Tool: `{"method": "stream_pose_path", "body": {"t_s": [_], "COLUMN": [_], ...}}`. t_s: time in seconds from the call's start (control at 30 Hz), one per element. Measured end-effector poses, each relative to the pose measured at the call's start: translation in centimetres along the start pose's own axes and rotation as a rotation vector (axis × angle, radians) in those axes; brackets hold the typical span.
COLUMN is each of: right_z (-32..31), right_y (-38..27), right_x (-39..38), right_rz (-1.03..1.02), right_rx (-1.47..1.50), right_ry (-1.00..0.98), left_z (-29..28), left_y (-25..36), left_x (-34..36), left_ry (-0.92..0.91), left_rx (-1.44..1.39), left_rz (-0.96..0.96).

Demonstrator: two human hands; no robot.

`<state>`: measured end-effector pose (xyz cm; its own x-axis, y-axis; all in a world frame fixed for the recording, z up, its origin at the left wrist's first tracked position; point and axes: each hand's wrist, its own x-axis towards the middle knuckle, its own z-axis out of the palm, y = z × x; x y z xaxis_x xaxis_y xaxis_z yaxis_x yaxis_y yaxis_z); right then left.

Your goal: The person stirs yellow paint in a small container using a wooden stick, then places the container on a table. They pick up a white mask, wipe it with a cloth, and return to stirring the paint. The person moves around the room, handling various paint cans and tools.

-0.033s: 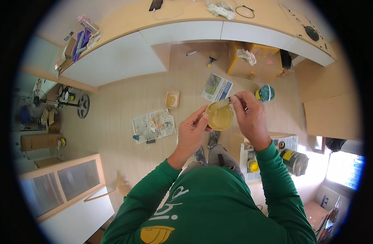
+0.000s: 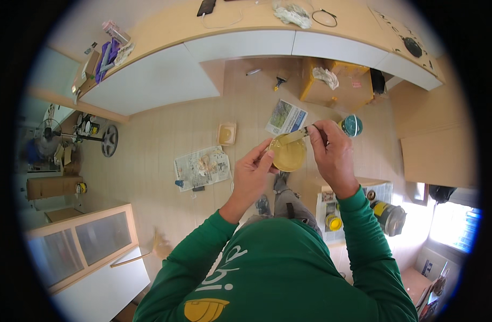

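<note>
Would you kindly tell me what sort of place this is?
Probably a room under renovation: newspaper lies on the floor, a teal can stands there, and the left hand holds a yellowish tub.

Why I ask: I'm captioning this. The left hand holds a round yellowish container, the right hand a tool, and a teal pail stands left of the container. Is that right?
Not quite: the head view shows the teal pail right of the container, not left. The left hand does hold the container, and the right hand a tool.

The round container (image 2: pixel 288 158) is yellowish, the shirt (image 2: pixel 299 263) green, the tub (image 2: pixel 352 125) teal, the trousers (image 2: pixel 283 200) grey.
</note>
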<state>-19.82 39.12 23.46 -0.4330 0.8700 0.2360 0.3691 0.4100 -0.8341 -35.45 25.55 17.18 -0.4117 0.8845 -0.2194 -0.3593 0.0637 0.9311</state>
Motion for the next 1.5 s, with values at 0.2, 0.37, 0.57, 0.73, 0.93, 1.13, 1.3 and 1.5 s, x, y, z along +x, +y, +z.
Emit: {"method": "stream_pose_path", "body": {"t_s": [0.2,0.37,0.57,0.73,0.93,1.13,1.3,1.5], "right_z": [3.5,6.4,9.7,12.0,14.6,16.9,17.9,18.0], "right_y": [4.6,10.6,14.0,16.7,18.4,19.5,19.9,20.3], "right_x": [11.8,22.7,30.6,35.4,39.4,42.0,43.0,44.0], "right_rz": [0.071,0.179,0.342,0.466,0.616,0.73,0.799,0.824], "right_rx": [0.103,0.333,0.427,0.482,0.459,0.481,0.504,0.467], "right_ry": [-0.142,-0.108,-0.009,0.041,0.096,0.143,0.137,0.138], "left_z": [-0.6,-0.5,-0.9,-3.0,-4.8,-6.7,-7.8,-8.3], "left_y": [2.2,2.9,3.0,1.5,1.0,0.7,0.8,0.8], "left_x": [13.3,24.0,34.8,43.1,50.0,53.5,55.2,56.1], "left_ry": [0.058,0.147,0.184,0.127,0.049,0.014,-0.031,-0.063], "left_rx": [0.018,-0.027,-0.064,-0.064,-0.058,-0.016,-0.016,0.013], "left_rz": [0.062,0.074,0.076,0.037,-0.037,-0.127,-0.171,-0.249]}}
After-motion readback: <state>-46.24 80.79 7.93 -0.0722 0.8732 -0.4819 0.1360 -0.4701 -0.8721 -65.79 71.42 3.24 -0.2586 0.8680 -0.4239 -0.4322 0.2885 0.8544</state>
